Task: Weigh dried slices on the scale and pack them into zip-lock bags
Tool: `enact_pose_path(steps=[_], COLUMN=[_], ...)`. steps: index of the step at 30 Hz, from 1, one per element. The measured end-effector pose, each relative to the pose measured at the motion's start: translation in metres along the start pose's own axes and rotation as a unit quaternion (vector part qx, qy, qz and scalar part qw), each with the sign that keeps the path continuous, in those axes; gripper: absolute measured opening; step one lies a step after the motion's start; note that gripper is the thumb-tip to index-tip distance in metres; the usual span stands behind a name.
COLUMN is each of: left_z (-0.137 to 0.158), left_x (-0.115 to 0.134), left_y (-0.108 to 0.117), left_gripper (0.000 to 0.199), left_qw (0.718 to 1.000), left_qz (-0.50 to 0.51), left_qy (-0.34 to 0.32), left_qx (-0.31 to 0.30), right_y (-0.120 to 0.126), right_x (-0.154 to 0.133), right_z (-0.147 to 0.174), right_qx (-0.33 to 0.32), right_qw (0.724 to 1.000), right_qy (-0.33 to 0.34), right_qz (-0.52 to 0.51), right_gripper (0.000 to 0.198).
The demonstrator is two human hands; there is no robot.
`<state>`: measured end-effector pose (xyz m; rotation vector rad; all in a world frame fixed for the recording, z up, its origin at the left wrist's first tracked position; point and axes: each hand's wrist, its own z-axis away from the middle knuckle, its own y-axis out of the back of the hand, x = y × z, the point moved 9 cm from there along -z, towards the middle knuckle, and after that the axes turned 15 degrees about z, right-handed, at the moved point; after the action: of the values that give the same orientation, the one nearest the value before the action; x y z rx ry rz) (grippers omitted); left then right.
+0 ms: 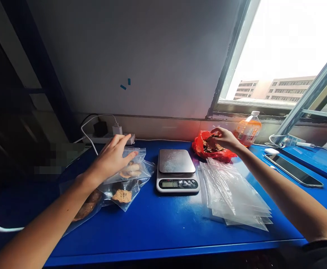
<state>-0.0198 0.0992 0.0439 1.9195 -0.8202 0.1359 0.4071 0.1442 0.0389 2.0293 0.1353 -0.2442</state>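
Observation:
My right hand point(225, 139) reaches into a red plastic bag point(198, 151) of dried brown slices point(215, 147). Its fingers are curled down around a dark slice, though the fingertips are partly hidden. On the left, my left hand point(113, 157) hovers over or rests lightly on clear plastic bags point(143, 173), fingers spread and nothing gripped. Those bags contain pale tan pieces point(132, 170), a rough light-brown chunk point(122, 195) and darker brown pieces point(88, 207). Between my hands stands a kitchen scale point(177, 162), its plate bare and its display reading about zero.
A stack of clear flat bags point(235, 196) lies right of the scale on the blue table point(163, 228). An orange drink bottle point(248, 129) stands behind. A phone point(294, 170) lies at the right. A power strip point(130, 139) with cables runs along the wall.

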Motion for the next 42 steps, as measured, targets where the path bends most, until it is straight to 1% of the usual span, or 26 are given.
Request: enact_pose_path(steps=[2,3,4,5,7,8,9,10,11,13,15,16,18,20,22,23,24,26,28,30,32,34,38,42], left_z=[0.004,0.006,0.009,0.011,0.014,0.014,0.015,0.015,0.015,0.016,0.017,0.017,0.018,0.018,0.017,0.017,0.016,0.015,0.015,0.014,0.014,0.014,0.014,0.014], left_x=[0.009,0.012,0.014,0.016,0.017,0.018,0.019,0.018,0.018,0.015,0.012,0.011,0.011,0.011,0.011,0.010,0.009,0.006,0.005,0.004,0.005,0.006,0.005,0.002], left_y=[-0.013,-0.019,-0.026,-0.032,-0.041,-0.044,-0.045,-0.046,-0.046,-0.047,-0.047,-0.047,-0.047,-0.048,-0.049,-0.050,-0.051,-0.052,-0.053,-0.053,-0.053,-0.054,-0.059,-0.062], left_gripper=[0.064,0.062,0.058,0.054,0.047,0.045,0.045,0.045,0.045,0.045,0.044,0.044,0.042,0.042,0.042,0.042,0.042,0.042,0.042,0.042,0.042,0.041,0.042,0.048], left_qw=[0.999,0.997,0.995,0.992,0.986,0.984,0.984,0.984,0.984,0.984,0.982,0.982,0.982,0.982,0.981,0.980,0.979,0.977,0.977,0.979,0.979,0.978,0.971,0.965], left_qz=[-0.002,-0.007,-0.017,-0.028,-0.046,-0.050,-0.049,-0.042,-0.032,-0.010,0.008,0.013,0.019,0.023,0.026,0.028,0.032,0.038,0.039,0.034,0.034,0.044,0.069,0.072], left_qy=[-0.015,-0.019,-0.021,-0.020,-0.018,-0.018,-0.018,-0.015,-0.011,0.001,0.006,0.005,0.001,-0.005,-0.005,-0.002,0.001,0.007,0.008,0.004,-0.001,0.000,0.016,0.031], left_qx=[-0.043,-0.069,-0.096,-0.122,-0.161,-0.169,-0.172,-0.173,-0.175,-0.181,-0.187,-0.188,-0.186,-0.186,-0.192,-0.197,-0.202,-0.208,-0.208,-0.202,-0.200,-0.206,-0.229,-0.249], right_y=[0.024,0.034,0.042,0.047,0.047,0.041,0.032,0.020,0.009,-0.007,-0.008,-0.003,0.017,0.041,0.058,0.062,0.062,0.058,0.052,0.046,0.039,0.031,0.020,0.011], right_x=[-0.003,-0.012,-0.027,-0.047,-0.099,-0.126,-0.151,-0.171,-0.186,-0.205,-0.210,-0.209,-0.194,-0.163,-0.120,-0.098,-0.076,-0.038,-0.008,0.014,0.029,0.036,0.042,0.040], right_z=[0.011,0.019,0.029,0.041,0.067,0.081,0.093,0.104,0.112,0.122,0.126,0.125,0.116,0.099,0.081,0.073,0.064,0.048,0.036,0.029,0.025,0.024,0.024,0.027], right_qx=[0.060,0.086,0.107,0.119,0.129,0.123,0.106,0.083,0.057,0.006,-0.022,-0.020,0.025,0.109,0.193,0.220,0.233,0.234,0.231,0.229,0.222,0.212,0.202,0.183], right_qw=[0.996,0.993,0.990,0.987,0.979,0.970,0.959,0.948,0.939,0.924,0.916,0.915,0.928,0.948,0.961,0.964,0.967,0.970,0.972,0.972,0.974,0.975,0.976,0.978], right_qy=[-0.024,-0.017,0.006,0.047,0.151,0.208,0.261,0.303,0.331,0.374,0.399,0.402,0.372,0.298,0.197,0.147,0.107,0.053,0.022,-0.001,-0.016,-0.020,-0.030,-0.039], right_qz=[-0.058,-0.083,-0.094,-0.095,-0.049,-0.012,0.026,0.057,0.078,0.081,0.046,0.022,-0.017,-0.034,-0.019,-0.003,0.012,0.030,0.040,0.045,0.047,0.055,0.075,0.096], right_gripper=[0.030,0.030,0.028,0.026,0.021,0.018,0.018,0.020,0.019,0.015,0.013,0.015,0.023,0.030,0.030,0.027,0.025,0.023,0.021,0.019,0.017,0.016,0.020,0.025])
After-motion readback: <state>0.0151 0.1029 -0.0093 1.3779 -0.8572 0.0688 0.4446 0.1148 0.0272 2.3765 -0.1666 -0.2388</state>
